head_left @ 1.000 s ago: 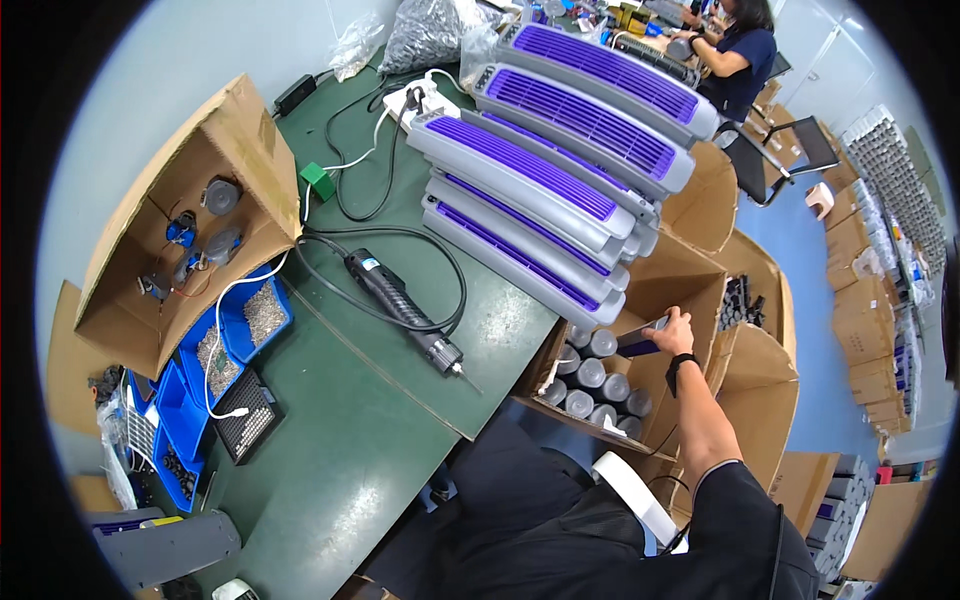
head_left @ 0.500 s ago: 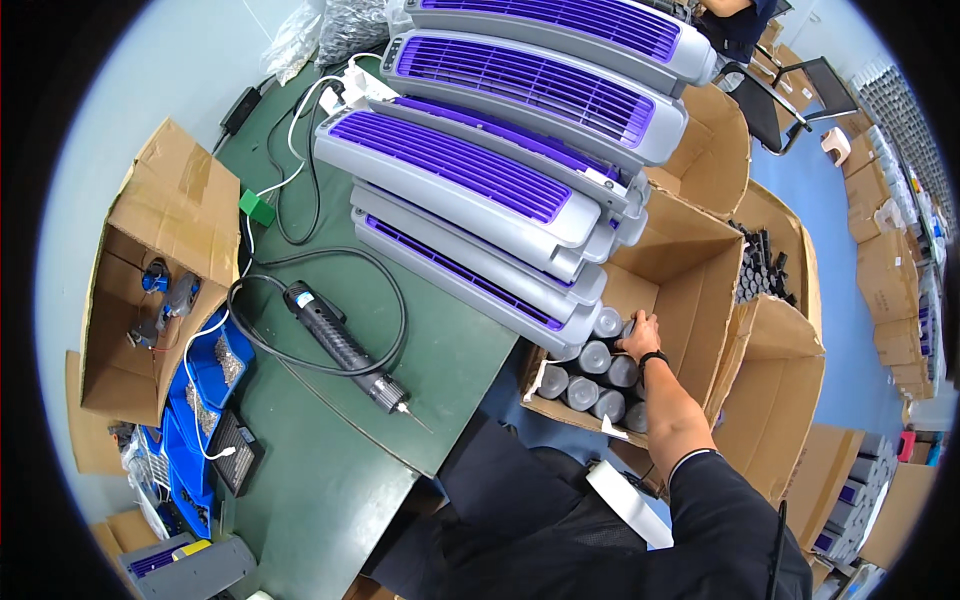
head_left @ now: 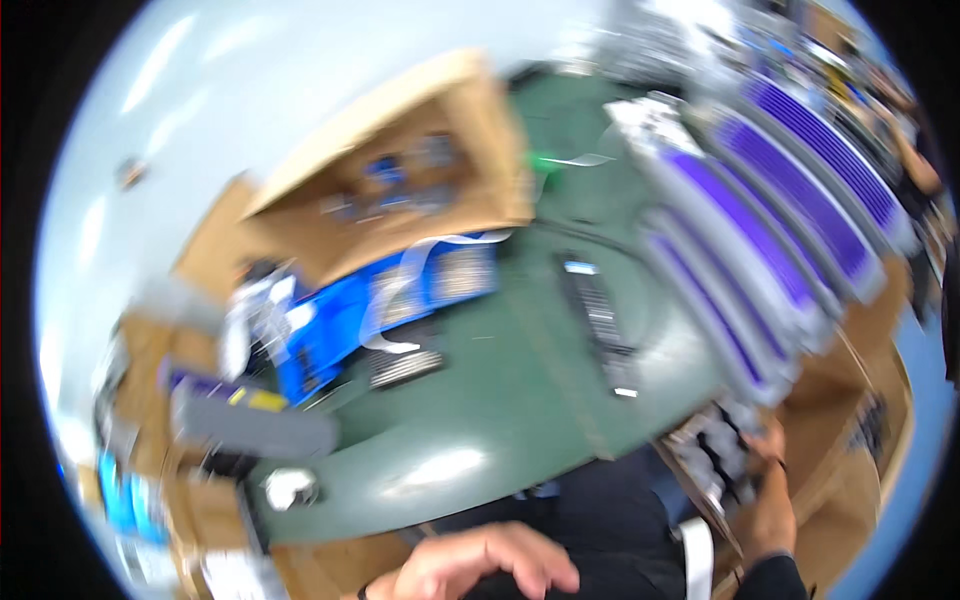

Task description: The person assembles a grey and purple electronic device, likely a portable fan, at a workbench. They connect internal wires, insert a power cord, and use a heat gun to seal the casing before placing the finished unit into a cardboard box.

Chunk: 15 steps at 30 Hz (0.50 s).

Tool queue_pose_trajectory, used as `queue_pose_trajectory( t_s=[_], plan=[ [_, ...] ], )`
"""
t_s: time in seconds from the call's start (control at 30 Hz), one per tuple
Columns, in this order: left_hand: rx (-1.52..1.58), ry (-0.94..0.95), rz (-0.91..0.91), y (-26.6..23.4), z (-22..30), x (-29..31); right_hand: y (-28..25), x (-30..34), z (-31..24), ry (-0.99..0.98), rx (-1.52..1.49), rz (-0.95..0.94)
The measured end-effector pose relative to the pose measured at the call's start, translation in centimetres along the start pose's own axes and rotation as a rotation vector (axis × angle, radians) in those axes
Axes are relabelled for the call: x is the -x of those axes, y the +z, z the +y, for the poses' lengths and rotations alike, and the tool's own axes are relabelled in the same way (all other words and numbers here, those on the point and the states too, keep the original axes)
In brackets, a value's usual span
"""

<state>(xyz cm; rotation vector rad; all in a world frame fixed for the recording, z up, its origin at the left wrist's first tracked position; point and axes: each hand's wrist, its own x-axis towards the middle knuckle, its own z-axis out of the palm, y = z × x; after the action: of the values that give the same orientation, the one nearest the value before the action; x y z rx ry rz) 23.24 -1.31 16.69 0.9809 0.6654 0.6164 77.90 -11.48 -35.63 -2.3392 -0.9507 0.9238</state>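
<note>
View has swung left; right hand (head_left: 768, 470) seemingly still in the box (head_left: 860, 470)

Power tool (head_left: 602, 318) on table (head_left: 500, 420), carton (head_left: 800, 470) right

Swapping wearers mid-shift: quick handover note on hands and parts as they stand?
Frame is motion-blurred.
Right hand reaches into the open brown cardboard box of dark cylindrical parts at the table's right edge; grip unclear.
Left hand is empty, fingers spread, low over the lap.
Black power screwdriver lies untouched on the green table.
Stacked purple-and-grey panels sit behind the box.
</note>
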Motion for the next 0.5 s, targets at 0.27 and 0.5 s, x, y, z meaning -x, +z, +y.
queue_pose_trajectory(
  t_s=[0.27,0.5],
  plan=[
    [-1.504,0.920,1.520,-11.9,8.2,8.9,-5.2,0.5,3.0,-0.206,0.543,-0.238],
    [-1.523,0.564,1.716,-29.6,10.7,14.0,-10.6,7.0,-18.3,-0.400,0.866,-0.564]
  ],
)
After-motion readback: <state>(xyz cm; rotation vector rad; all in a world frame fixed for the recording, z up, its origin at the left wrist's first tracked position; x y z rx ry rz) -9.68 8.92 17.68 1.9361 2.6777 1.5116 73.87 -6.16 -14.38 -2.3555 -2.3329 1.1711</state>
